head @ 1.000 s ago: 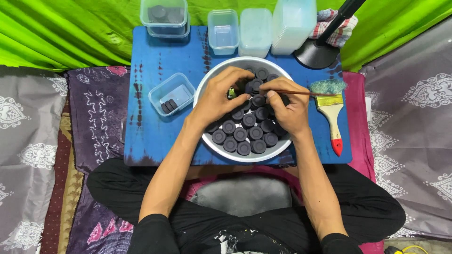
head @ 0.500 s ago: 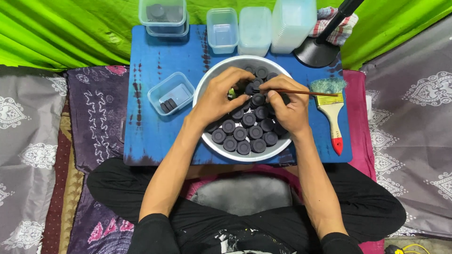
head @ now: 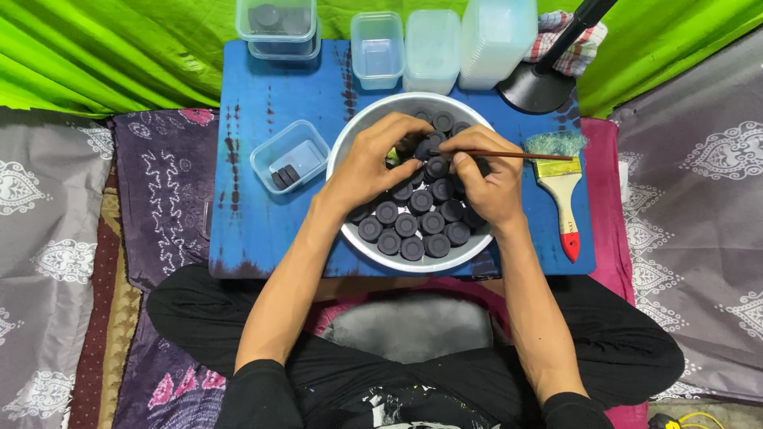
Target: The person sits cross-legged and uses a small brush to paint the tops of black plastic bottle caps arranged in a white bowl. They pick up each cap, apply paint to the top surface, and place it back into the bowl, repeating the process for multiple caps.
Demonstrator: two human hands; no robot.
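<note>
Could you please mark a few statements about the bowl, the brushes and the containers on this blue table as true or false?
1. The right hand holds a thin brown stick-like tool over the round white bowl. True.
2. The bowl holds red square blocks. False: it holds dark round pieces.
3. The wide paintbrush with the red-tipped handle lies on the blue table to the right of the bowl. True.
4. The left hand rests on the small clear container. False: it is over the bowl, on the pieces.
5. The small clear container left of the bowl stands bare. False: a few dark pieces lie in it.
</note>
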